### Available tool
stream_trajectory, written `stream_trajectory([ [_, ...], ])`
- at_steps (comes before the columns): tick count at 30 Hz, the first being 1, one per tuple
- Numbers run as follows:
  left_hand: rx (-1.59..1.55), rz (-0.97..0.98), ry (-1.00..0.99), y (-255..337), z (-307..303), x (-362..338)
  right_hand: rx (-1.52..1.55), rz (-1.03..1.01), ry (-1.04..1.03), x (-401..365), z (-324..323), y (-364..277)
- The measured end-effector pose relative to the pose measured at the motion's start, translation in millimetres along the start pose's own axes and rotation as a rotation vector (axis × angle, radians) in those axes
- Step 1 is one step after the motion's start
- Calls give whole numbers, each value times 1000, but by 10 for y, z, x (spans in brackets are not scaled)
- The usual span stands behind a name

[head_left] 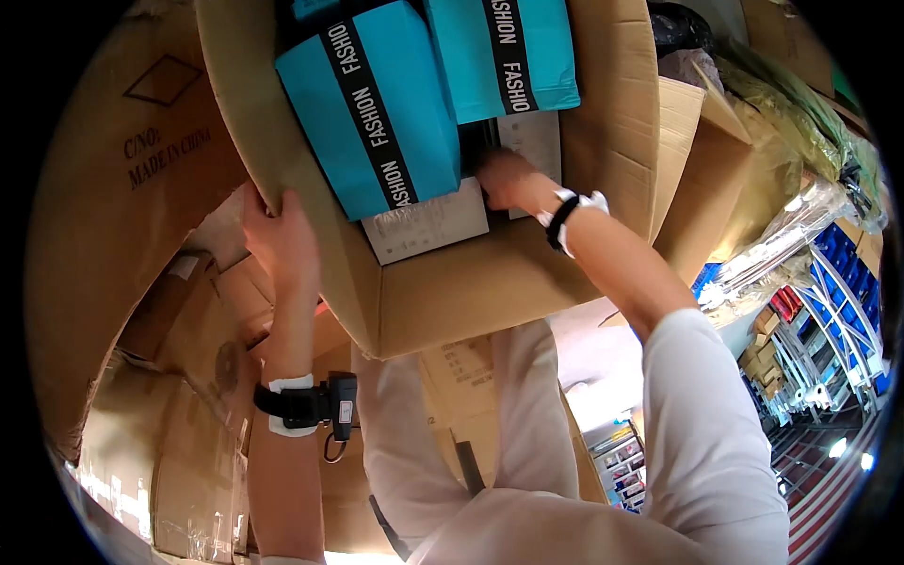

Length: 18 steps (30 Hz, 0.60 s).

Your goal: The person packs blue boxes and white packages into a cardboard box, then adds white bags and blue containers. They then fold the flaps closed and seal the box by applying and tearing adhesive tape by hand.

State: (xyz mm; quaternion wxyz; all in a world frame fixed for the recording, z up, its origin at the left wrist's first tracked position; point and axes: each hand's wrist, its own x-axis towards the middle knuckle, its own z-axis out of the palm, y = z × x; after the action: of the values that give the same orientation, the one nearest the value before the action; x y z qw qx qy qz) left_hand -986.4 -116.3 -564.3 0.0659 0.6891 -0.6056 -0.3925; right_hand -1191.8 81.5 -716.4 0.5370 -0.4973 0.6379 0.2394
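Note:
An open cardboard box (452,301) stands in front of me. Two teal packages with black "FASHION" bands lie inside, a left package (325,113) and a right package (556,61). Beneath them show a white printed carton (433,221) and a second pale carton (539,141). My left hand (282,235) is closed on the left rim of the cardboard box. My right hand (507,177) reaches into the dark gap between the two pale cartons, below the teal packages. Its fingers are blurred and partly hidden, so what they touch does not show.
A large carton (132,207) marked "MADE IN CHINA" rises at left, above several stacked brown boxes (188,452). Loose cardboard flaps (702,169) and plastic wrap (782,226) lie to the right. Shelving with blue bins (838,273) stands beyond.

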Motion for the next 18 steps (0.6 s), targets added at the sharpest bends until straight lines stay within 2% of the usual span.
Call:
stream_trajectory([
  [1,-4,2,4,-4,14,-3,249,-22,-40,-107,3,34],
  [4,-39,26,-9,-71,33,1,944,-139,140,-134,449,115],
  [5,-45,11,-9,-58,43,-16,900,-158,200,-161,534,103],
  [8,-17,-6,6,-20,55,13,799,-37,383,153,886,47],
  [11,40,-18,5,-81,35,33,943,-42,256,131,697,142],
  [15,-35,-19,1,-110,47,39,890,-170,180,-312,371,278],
  [18,-14,-5,-8,-30,101,-12,1082,-86,93,-857,225,350],
])
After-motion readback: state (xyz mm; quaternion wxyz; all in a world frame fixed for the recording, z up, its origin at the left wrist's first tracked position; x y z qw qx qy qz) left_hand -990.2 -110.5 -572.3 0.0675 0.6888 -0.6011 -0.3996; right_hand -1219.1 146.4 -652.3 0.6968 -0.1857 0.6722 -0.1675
